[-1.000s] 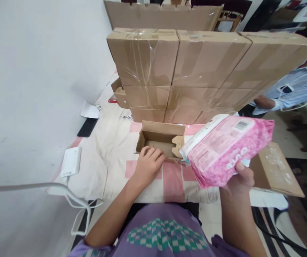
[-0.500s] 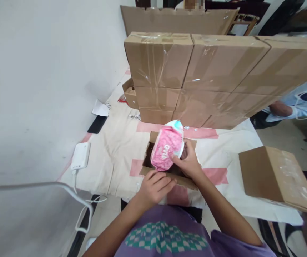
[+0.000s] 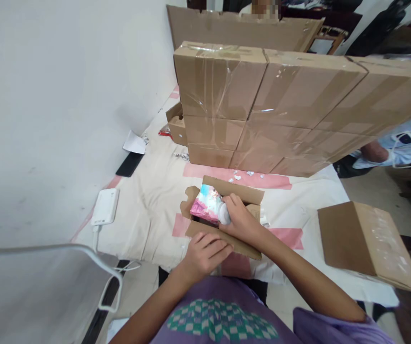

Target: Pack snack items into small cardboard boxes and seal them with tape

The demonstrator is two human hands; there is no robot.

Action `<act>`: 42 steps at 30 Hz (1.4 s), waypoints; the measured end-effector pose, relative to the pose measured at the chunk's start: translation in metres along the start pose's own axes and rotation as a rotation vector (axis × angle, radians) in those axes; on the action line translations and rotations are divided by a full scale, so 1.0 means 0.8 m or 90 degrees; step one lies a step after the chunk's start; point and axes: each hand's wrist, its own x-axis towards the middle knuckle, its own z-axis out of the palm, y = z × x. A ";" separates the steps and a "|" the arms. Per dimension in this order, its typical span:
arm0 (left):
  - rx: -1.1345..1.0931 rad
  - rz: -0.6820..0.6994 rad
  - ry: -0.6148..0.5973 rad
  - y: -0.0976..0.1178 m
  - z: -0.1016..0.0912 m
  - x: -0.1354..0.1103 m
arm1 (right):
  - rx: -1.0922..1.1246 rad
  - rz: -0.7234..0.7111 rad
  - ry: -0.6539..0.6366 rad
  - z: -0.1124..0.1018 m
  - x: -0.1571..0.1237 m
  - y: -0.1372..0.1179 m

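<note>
A small cardboard box (image 3: 234,186) lies open on the cloth in front of me, its flaps spread. My right hand (image 3: 239,217) is closed on a pink, white and light-blue soft pack (image 3: 205,203) with a round white part at its right end. The pack is tilted at the box's mouth, its lower part down inside the left half. My left hand (image 3: 205,251) has its fingers curled over the box's front flap (image 3: 243,243). Brown card shows inside the box on the right; the rest of the inside is hidden.
Taped cardboard boxes (image 3: 277,105) form a wall behind the work spot. A larger box (image 3: 366,239) stands at the right. A phone (image 3: 130,164) and a white charging device (image 3: 105,206) lie at the left by the wall. A person's arm (image 3: 377,150) shows at the right.
The pack has turned and moved down into the left part of the box, its white end now toward my right hand. My left hand has stayed at the front flap.
</note>
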 end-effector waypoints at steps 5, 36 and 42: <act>0.013 0.007 -0.013 0.003 0.001 -0.002 | -0.210 -0.034 -0.060 -0.008 -0.001 -0.009; -0.033 -0.006 0.014 -0.003 0.004 -0.008 | -0.344 0.072 -0.521 -0.046 0.058 -0.017; -0.042 0.001 0.016 -0.007 0.005 -0.010 | -0.380 0.086 -0.491 -0.038 0.046 -0.030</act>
